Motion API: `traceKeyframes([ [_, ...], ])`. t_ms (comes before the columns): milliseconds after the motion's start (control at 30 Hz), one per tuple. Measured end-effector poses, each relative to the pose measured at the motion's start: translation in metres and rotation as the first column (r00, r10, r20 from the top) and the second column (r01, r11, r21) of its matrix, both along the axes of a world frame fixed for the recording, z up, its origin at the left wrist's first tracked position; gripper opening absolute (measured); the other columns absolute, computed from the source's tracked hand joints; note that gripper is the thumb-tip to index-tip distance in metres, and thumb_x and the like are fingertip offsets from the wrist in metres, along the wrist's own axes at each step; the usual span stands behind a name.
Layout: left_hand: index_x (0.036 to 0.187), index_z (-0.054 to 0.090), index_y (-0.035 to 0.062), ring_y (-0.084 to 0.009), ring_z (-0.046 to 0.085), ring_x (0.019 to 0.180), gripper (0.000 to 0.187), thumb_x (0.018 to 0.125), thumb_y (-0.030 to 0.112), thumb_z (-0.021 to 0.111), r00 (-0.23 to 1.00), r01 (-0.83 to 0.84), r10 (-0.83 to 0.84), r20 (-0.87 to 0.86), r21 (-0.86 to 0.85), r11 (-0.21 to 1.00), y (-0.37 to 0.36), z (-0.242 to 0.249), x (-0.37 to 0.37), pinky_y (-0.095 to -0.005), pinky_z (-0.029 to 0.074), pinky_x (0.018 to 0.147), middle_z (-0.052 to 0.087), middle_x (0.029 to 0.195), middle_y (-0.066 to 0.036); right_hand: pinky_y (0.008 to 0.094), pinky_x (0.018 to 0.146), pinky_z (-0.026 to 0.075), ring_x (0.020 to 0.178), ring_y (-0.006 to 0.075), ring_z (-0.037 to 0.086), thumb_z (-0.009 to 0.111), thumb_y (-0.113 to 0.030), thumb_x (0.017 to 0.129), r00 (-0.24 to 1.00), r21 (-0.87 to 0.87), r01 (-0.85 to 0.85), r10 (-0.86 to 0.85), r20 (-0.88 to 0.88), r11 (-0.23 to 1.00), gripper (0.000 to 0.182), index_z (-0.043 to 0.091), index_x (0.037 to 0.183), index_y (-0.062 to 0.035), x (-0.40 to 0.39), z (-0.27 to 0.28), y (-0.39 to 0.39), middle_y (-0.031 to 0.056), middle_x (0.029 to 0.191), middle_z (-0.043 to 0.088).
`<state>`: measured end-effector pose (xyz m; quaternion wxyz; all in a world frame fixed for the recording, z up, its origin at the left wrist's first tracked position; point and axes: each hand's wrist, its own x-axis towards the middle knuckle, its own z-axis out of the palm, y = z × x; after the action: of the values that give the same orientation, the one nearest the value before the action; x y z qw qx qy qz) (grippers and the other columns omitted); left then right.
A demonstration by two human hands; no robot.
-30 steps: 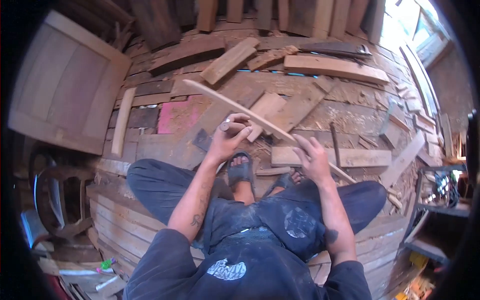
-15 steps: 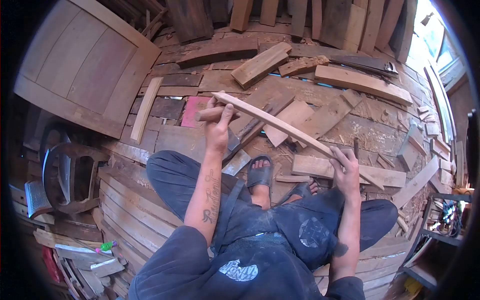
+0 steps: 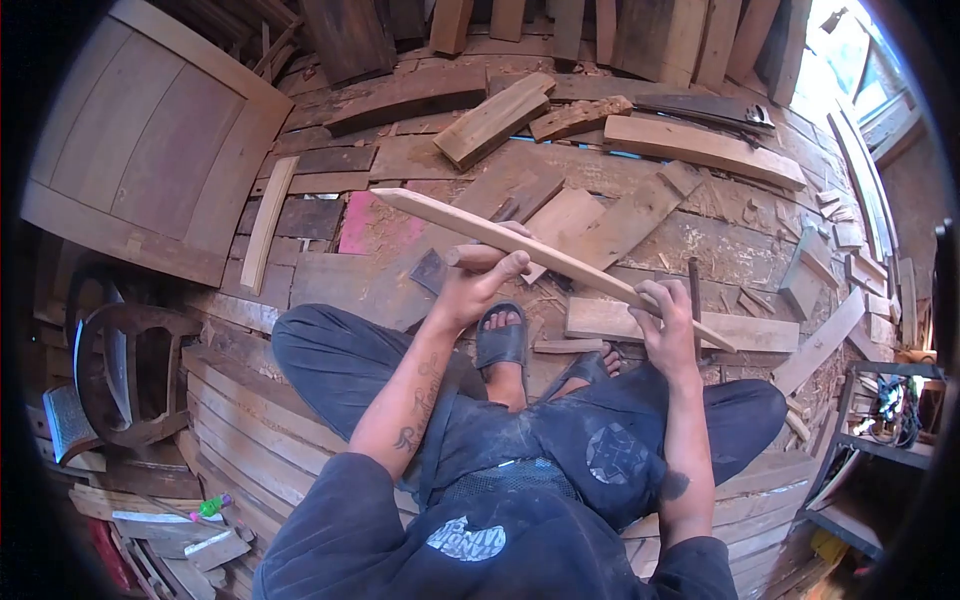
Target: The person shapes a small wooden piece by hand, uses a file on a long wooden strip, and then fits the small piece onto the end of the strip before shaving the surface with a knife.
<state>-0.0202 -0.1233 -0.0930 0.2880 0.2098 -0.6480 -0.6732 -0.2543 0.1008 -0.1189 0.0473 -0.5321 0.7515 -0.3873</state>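
A long, narrow wooden strip (image 3: pixel 560 262) slants across in front of me, its pointed end at upper left and its other end low on the right. My left hand (image 3: pixel 480 285) is closed around it near the middle, thumb below and fingertips above. The same hand also grips a round wooden handle (image 3: pixel 468 257), whose far end is hidden by the hand. With bent fingers, my right hand (image 3: pixel 672 325) pinches the strip nearer its lower end. A thin dark rod (image 3: pixel 694 290) stands out beside the right hand; whether it is held cannot be made out.
Loose boards, offcuts and shavings cover the plank floor around my sandalled feet (image 3: pixel 502 345). A thick board (image 3: pixel 700 331) lies just beyond the right hand. Farther off are a handsaw (image 3: pixel 705 108) and a timber block (image 3: pixel 495 120). A panelled door (image 3: pixel 150 150) leans at left, near a chair-like frame (image 3: pixel 130 360).
The left hand has slid along the strip toward its middle, leaving more of the pointed end free. The right hand has shifted slightly left. The view has turned a little.
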Motion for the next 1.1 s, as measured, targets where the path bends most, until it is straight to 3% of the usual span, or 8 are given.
traceKeyframes([
  [233, 0.137, 0.052, 0.0011, -0.0201, 0.062, 0.116, 0.034, 0.108, 0.018, 0.057, 0.986, -0.069, 0.087, -0.144, 0.129, 0.989, -0.011, 0.004, 0.013, -0.0373, 0.053, 0.1, 0.064, 0.125, -0.013, 0.0442, 0.084, 0.048, 0.094, 0.0343, 0.061, 0.067, -0.004, 0.092, 0.996, 0.025, -0.094, 0.093, 0.006, 0.995, 0.041, 0.065, 0.132, -0.0106, 0.001, 0.004, -0.003, 0.0149, 0.098, 0.062],
  [467, 0.13, 0.055, 0.0057, -0.0233, 0.062, 0.121, 0.03, 0.107, 0.026, 0.059, 0.905, -0.322, 0.324, -0.276, 0.057, 0.945, -0.041, 0.009, 0.033, -0.0415, 0.053, 0.1, 0.066, 0.123, -0.012, 0.045, 0.08, 0.051, 0.092, 0.0361, 0.064, 0.065, -0.006, 0.096, 0.965, 0.043, -0.2, 0.19, 0.179, 0.979, 0.037, 0.062, 0.132, -0.0084, 0.013, -0.001, -0.005, 0.0163, 0.098, 0.062],
  [600, 0.131, 0.056, 0.0055, -0.0233, 0.063, 0.12, 0.031, 0.107, 0.024, 0.06, 0.918, -0.311, 0.339, -0.207, 0.159, 0.937, -0.035, 0.004, 0.029, -0.0427, 0.053, 0.099, 0.067, 0.122, -0.012, 0.044, 0.073, 0.054, 0.085, 0.0355, 0.067, 0.07, -0.01, 0.094, 0.957, 0.042, -0.196, 0.182, 0.224, 0.98, 0.035, 0.062, 0.128, -0.008, 0.015, 0.008, -0.004, 0.0161, 0.099, 0.063],
  [733, 0.119, 0.069, -0.0025, -0.0186, 0.068, 0.106, 0.03, 0.102, 0.022, 0.068, 0.965, -0.264, 0.257, 0.06, 0.196, 0.944, -0.021, -0.003, 0.017, -0.033, 0.056, 0.091, 0.071, 0.119, -0.013, 0.0418, 0.068, 0.054, 0.082, 0.0344, 0.069, 0.074, -0.012, 0.091, 0.972, -0.008, -0.169, 0.168, 0.162, 0.986, 0.033, 0.063, 0.122, -0.0058, 0.016, 0.011, -0.005, 0.0154, 0.097, 0.064],
  [833, 0.105, 0.075, -0.0042, -0.0152, 0.067, 0.103, 0.028, 0.099, 0.023, 0.073, 0.998, -0.047, 0.045, 0.038, 0.061, 0.997, -0.01, 0.001, 0.004, -0.0304, 0.055, 0.088, 0.073, 0.115, -0.01, 0.0406, 0.067, 0.054, 0.081, 0.0341, 0.069, 0.073, -0.011, 0.092, 0.943, 0.018, -0.201, 0.188, 0.273, 0.979, 0.03, 0.065, 0.12, -0.0038, 0.024, 0.02, -0.005, 0.0151, 0.095, 0.065],
  [933, 0.113, 0.071, -0.0036, -0.0158, 0.067, 0.101, 0.027, 0.098, 0.019, 0.073, 0.996, -0.004, 0.004, 0.084, -0.004, 1.0, -0.009, -0.01, 0.002, -0.0306, 0.056, 0.088, 0.069, 0.116, -0.008, 0.0398, 0.068, 0.054, 0.078, 0.0325, 0.069, 0.072, -0.012, 0.093, 0.968, -0.024, -0.204, 0.205, 0.148, 0.979, 0.027, 0.067, 0.118, -0.0016, 0.02, 0.011, -0.005, 0.015, 0.089, 0.066],
  [1033, 0.089, 0.074, -0.0045, -0.0113, 0.066, 0.088, 0.03, 0.095, 0.025, 0.078, 0.975, -0.118, 0.111, 0.195, 0.028, 0.993, -0.015, -0.019, 0.009, -0.0272, 0.054, 0.081, 0.07, 0.09, -0.003, 0.0403, 0.069, 0.054, 0.078, 0.0317, 0.069, 0.07, -0.013, 0.095, 0.958, 0.035, -0.184, 0.171, 0.231, 0.982, 0.026, 0.069, 0.118, -0.0011, 0.021, 0.007, -0.005, 0.015, 0.085, 0.067],
  [1100, 0.091, 0.069, -0.0032, -0.0118, 0.066, 0.089, 0.028, 0.096, 0.024, 0.077, 0.977, -0.155, 0.15, 0.148, 0.023, 0.988, -0.02, -0.019, 0.012, -0.0278, 0.055, 0.082, 0.069, 0.093, -0.003, 0.0406, 0.07, 0.054, 0.079, 0.0317, 0.069, 0.069, -0.013, 0.095, 0.974, -0.023, -0.182, 0.183, 0.136, 0.983, 0.027, 0.069, 0.119, -0.0009, 0.02, -0.003, -0.009, 0.0147, 0.083, 0.067],
])
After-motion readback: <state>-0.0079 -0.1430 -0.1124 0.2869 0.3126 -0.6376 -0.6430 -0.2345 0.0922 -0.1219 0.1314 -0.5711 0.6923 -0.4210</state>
